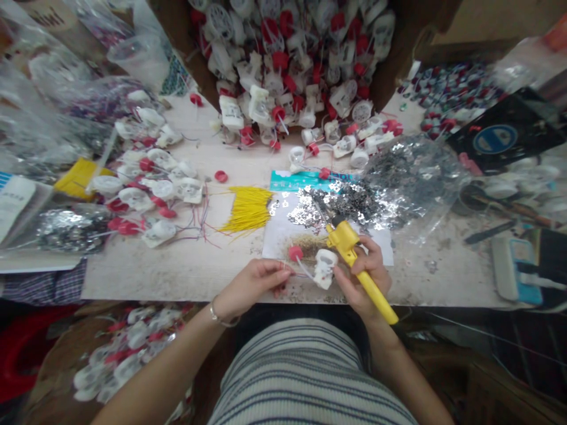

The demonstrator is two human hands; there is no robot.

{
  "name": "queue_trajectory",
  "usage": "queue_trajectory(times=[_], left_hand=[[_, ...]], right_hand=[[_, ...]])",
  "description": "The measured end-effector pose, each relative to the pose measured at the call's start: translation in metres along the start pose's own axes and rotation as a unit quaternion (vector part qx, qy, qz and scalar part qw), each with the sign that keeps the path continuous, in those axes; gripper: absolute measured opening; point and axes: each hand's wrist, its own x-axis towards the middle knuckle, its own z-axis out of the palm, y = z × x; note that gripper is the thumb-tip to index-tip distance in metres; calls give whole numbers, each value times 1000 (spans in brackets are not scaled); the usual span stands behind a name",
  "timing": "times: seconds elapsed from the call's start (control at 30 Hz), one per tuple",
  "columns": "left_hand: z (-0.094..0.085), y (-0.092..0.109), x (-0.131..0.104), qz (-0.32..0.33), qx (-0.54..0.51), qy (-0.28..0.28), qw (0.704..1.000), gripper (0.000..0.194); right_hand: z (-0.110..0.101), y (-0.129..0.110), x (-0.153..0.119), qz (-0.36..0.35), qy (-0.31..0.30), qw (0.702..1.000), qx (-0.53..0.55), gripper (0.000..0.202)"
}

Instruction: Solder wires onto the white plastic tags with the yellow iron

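Observation:
In my right hand (370, 271) lies a yellow soldering iron (354, 251), gripped by its handle, its tip pointing up and left over shiny metal pieces (305, 206). The fingertips of that hand also touch a small white plastic assembly (325, 268) with a red cap (295, 254) on a pale tube. My left hand (257, 283) is closed in a pinch on thin wires (299, 273) that run to the assembly. Beyond both hands is a white sheet (274, 236) with a brown-stained patch. Left of the sheet sits a bundle of yellow wires (248, 209).
A large box (407, 53) of white and red assemblies stands at the back. More assemblies (150, 183) lie at left, beside a bag of metal parts (71, 227). To the right are a plastic bag of metal pieces (416, 183) and a power strip (509, 268).

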Motion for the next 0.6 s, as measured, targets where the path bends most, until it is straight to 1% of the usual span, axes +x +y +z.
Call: queue_trajectory(times=[0.07,0.1,0.13,0.17,0.2,0.27,0.3,0.33,0.37,0.4,0.47,0.5,0.53,0.6], left_hand=[[-1,-2,-3,88,71,66,991,28],[-1,-3,-5,144,121,103,977,25],[1,-2,-7,206,175,142,952,22],[3,-1,-8,266,232,181,918,19],[5,0,-8,319,287,219,876,17],[9,5,-8,391,381,274,792,16],[11,8,-8,406,414,285,763,15],[13,11,-7,407,437,283,750,14],[15,13,-5,396,453,269,752,13],[16,15,-4,378,463,247,762,12],[20,17,-2,331,470,197,794,12],[22,17,-1,309,468,179,808,12],[25,17,-1,290,464,170,820,13],[31,15,1,268,453,181,831,13]], right_hand=[[-1,3,2,-58,-32,997,-44,24],[0,6,3,-93,-48,992,-67,23],[0,8,3,-127,-62,986,-85,22],[1,10,4,-155,-72,980,-97,22],[2,12,3,-175,-83,975,-107,23],[3,13,1,-189,-93,970,-119,24],[2,12,-1,-185,-90,971,-122,24],[0,11,-4,-173,-78,974,-122,24],[-3,8,-7,-157,-59,979,-116,26],[-8,4,-11,-139,-35,984,-102,30],[-20,-6,-21,-104,3,992,-69,45],[-28,-12,-26,-97,7,994,-58,52],[-35,-19,-31,-96,-4,992,-77,52],[-51,-31,-41,-91,-55,988,-116,47]])
